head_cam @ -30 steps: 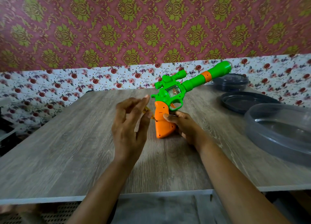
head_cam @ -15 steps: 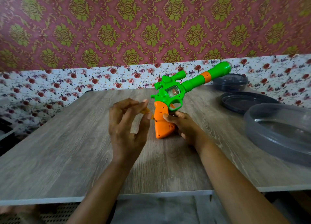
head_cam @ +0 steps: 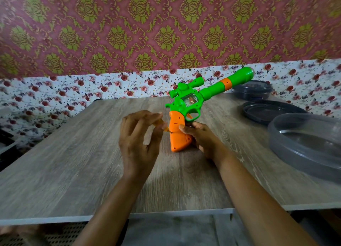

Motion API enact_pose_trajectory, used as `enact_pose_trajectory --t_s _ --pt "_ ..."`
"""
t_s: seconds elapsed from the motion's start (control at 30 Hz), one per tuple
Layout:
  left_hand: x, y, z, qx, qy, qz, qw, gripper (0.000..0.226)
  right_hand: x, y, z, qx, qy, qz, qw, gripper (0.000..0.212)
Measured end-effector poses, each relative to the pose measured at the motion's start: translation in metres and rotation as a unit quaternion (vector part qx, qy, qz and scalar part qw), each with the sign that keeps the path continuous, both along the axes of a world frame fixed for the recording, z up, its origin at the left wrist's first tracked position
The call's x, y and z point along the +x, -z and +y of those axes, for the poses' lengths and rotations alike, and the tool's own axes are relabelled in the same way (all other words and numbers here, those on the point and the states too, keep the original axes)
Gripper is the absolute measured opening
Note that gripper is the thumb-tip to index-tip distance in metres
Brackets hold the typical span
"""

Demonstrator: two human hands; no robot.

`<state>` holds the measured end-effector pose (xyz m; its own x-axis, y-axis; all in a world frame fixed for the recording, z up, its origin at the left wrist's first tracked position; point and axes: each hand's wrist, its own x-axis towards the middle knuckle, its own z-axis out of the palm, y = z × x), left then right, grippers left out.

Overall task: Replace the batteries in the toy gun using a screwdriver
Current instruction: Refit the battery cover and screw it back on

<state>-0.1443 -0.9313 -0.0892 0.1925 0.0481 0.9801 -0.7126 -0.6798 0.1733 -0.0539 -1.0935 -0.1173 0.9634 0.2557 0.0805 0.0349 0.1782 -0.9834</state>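
Note:
A green toy gun (head_cam: pixel 191 102) with an orange grip (head_cam: pixel 178 135) stands butt-down on the wooden table (head_cam: pixel 73 162), its barrel pointing up to the right. My right hand (head_cam: pixel 201 138) grips the orange handle from the right side, thumb on its face. My left hand (head_cam: pixel 140 140) pinches a small screwdriver with an amber handle (head_cam: pixel 162 125) between fingertips. Its tip meets the left edge of the orange grip. Most of the screwdriver is hidden behind my fingers.
A large translucent grey container (head_cam: pixel 306 144) sits at the table's right edge. Behind it lie a dark round lid (head_cam: pixel 265 111) and a dark round tub (head_cam: pixel 252 91). Patterned wallpaper backs the table. The table's front edge runs below my forearms.
My left fingers have shifted round the screwdriver handle, rolling it at the grip. The gun and my right hand have stayed in place.

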Motion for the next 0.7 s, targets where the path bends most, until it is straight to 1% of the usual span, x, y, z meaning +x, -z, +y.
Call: enact_pose_trajectory --t_s 0.07,0.17,0.23,0.3,0.47,0.57,0.63,0.7 --pt "-0.0005 -0.0001 -0.0007 0.003 -0.005 0.0 1.0 0.021 -0.0002 -0.0005 -0.0001 -0.002 -0.001 0.0 1.0 0.014" --pt "-0.0006 -0.0007 -0.003 0.009 -0.021 0.0 1.0 0.031 0.0004 -0.0008 0.0002 -0.006 0.002 0.006 1.0 0.015" --pt "-0.0001 -0.0008 -0.0036 0.014 -0.011 0.011 1.0 0.036 0.0003 -0.0011 0.0005 -0.008 0.004 0.008 1.0 0.016" --pt "-0.0002 -0.0001 -0.0034 0.019 -0.002 0.021 1.0 0.035 -0.0013 -0.0023 0.001 -0.005 0.004 0.008 1.0 0.014" --pt "0.0003 0.0008 -0.0017 0.013 0.003 0.002 1.0 0.02 -0.0055 -0.0047 0.0018 0.006 0.004 0.003 1.0 0.019" --pt "0.0009 0.0006 -0.0035 0.014 -0.018 -0.004 1.0 0.027 -0.0076 -0.0071 0.0022 0.004 0.004 0.008 1.0 0.01" --pt "0.0005 0.0005 -0.0048 0.017 -0.028 0.001 0.999 0.031 -0.0081 -0.0087 0.0021 0.002 0.005 0.009 1.0 0.009" --pt "-0.0002 0.0007 -0.0048 0.015 -0.015 0.009 1.0 0.032 -0.0085 -0.0095 0.002 0.0 0.008 0.009 1.0 0.009"
